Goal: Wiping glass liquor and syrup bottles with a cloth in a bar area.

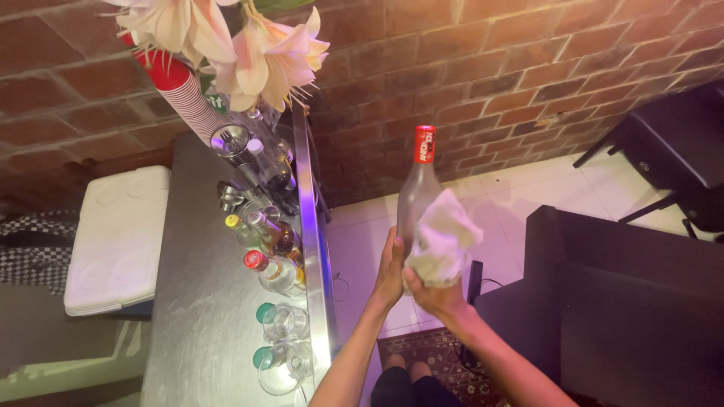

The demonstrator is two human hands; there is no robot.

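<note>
A clear glass bottle [417,188] with a red cap stands upright in front of me, over the floor. My left hand [390,270] grips its lower body from the left. My right hand [431,292] holds a crumpled white cloth [443,240] pressed against the bottle's right side, which hides the bottom of the bottle.
A metal counter [200,301] runs along my left with a row of bottles [273,249] near its edge, a stack of red paper cups [185,94] and pale flowers [253,53]. A white cooler lid [117,237] lies further left. Dark tables [626,301] stand on the right beside a brick wall.
</note>
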